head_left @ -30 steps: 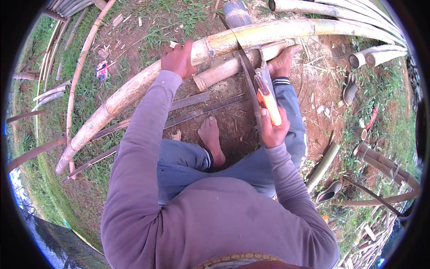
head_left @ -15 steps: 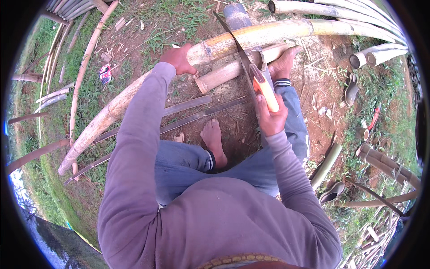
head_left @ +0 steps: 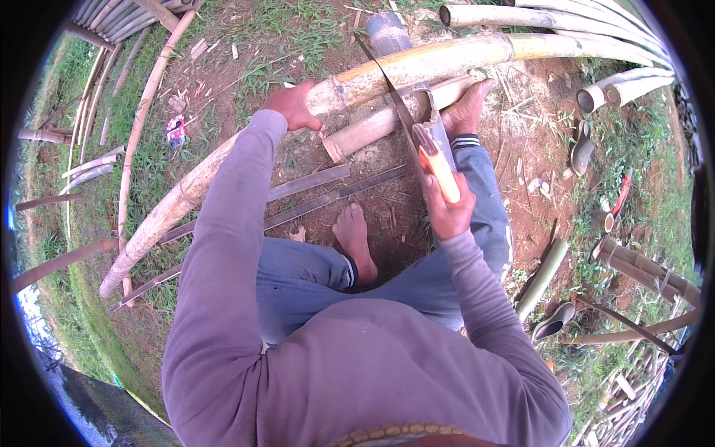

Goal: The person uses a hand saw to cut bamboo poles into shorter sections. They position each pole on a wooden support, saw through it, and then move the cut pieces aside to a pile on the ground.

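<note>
My left hand (head_left: 292, 107) is closed over a long, thick bamboo pole (head_left: 201, 177), which runs from the lower left to the upper right. In my right hand (head_left: 450, 207) is the orange handle of a handsaw (head_left: 439, 168). The saw's dark blade crosses the pole to the right of my left hand. Beneath the pole, a shorter bamboo piece (head_left: 365, 132) lies on the ground, partly under my right foot (head_left: 468, 109). A grey, open-ended trough-like piece (head_left: 428, 110) sits beside the blade.
Two flat strips (head_left: 335, 195) lie before my left foot (head_left: 354, 235). Several bamboo poles (head_left: 521, 16) are stacked at the upper right. Two shoes (head_left: 582, 149) and a green bamboo length (head_left: 543, 279) are on the right. A thin pole (head_left: 138, 141) stretches along the left.
The saw and my right hand have drawn back slightly toward me, and the blade still crosses the pole. My left hand keeps its hold on the pole.
</note>
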`<action>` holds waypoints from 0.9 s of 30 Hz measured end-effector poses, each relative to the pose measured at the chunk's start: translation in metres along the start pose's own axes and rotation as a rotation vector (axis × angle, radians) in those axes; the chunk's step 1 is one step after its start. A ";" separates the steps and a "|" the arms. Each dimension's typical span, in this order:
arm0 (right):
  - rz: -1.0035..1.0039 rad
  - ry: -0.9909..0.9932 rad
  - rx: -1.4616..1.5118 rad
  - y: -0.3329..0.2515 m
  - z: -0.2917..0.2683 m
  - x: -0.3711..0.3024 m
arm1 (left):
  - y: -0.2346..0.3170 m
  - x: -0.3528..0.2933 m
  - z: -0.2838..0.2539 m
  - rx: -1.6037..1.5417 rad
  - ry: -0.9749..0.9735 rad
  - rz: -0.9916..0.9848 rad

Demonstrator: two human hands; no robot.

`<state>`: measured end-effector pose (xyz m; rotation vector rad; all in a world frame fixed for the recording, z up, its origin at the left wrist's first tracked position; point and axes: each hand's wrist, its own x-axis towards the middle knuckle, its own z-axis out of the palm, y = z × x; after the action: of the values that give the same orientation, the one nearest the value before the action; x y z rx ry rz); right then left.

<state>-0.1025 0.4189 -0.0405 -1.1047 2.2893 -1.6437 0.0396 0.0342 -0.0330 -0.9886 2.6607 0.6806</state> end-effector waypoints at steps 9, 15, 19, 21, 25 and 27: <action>0.107 0.009 0.076 0.019 0.028 0.027 | 0.008 0.009 0.003 -0.040 -0.045 0.011; 0.131 -0.029 0.051 0.006 -0.024 -0.045 | -0.010 0.012 -0.001 -0.076 -0.052 -0.005; 0.039 -0.003 -0.020 0.003 -0.068 -0.108 | -0.012 0.008 0.005 -0.133 -0.094 0.015; 0.066 0.025 0.017 0.003 -0.023 -0.047 | -0.007 0.011 0.005 -0.142 -0.092 0.016; 0.062 0.025 -0.008 0.003 0.041 0.050 | -0.004 0.015 0.003 -0.162 -0.109 0.017; 0.092 0.018 0.007 0.002 0.032 0.026 | -0.011 0.015 0.003 -0.179 -0.139 0.019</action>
<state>-0.1074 0.3782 -0.0475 -0.9712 2.3066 -1.6324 0.0358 0.0198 -0.0453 -0.9233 2.5262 0.9683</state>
